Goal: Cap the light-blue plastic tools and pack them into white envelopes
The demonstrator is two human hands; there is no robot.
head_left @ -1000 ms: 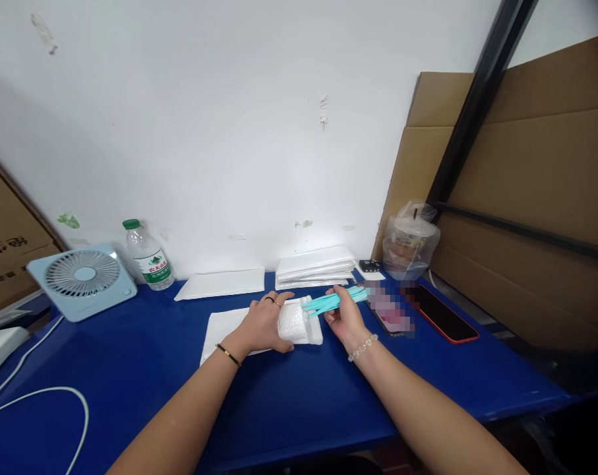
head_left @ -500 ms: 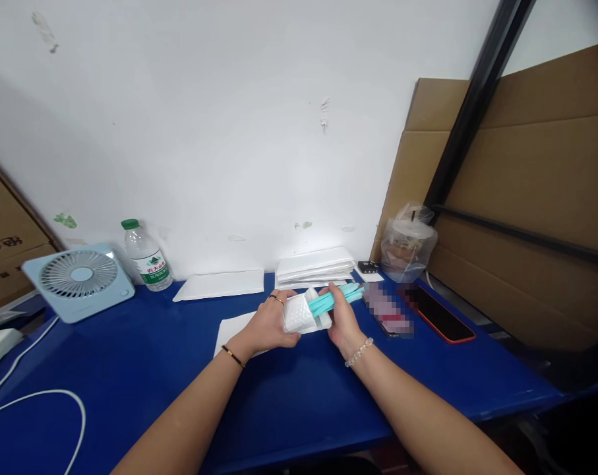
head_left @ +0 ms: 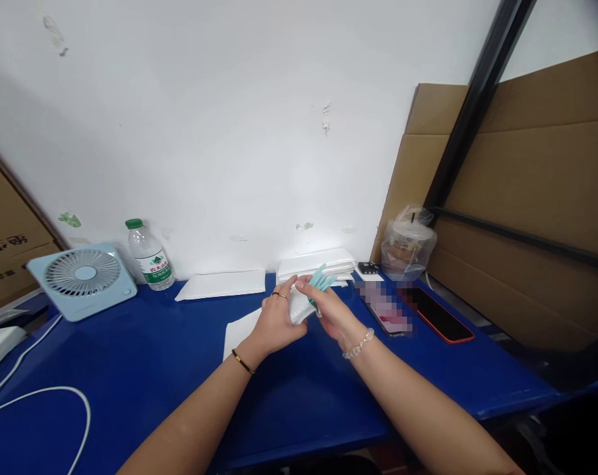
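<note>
My left hand is closed around a small white bubble mailer, held above the blue table. Thin teal strips stick out of the mailer's open end, and their exact kind is not clear. My right hand is closed at that end, its thumb lying over the mouth of the mailer and the strips. Both hands partly hide the mailer and the strips' lower ends. Under and beside my left hand, a flat white mailer lies on the table.
Along the wall lie another white mailer and a stack of white mailers. A water bottle and a blue fan stand at left. At right are a phone, a blurred second phone and a bagged cup.
The teal strips have gone deeper into the mailer, and less of them sticks out. My right hand has moved left, close against my left hand, and the mailer is tilted more upward.
</note>
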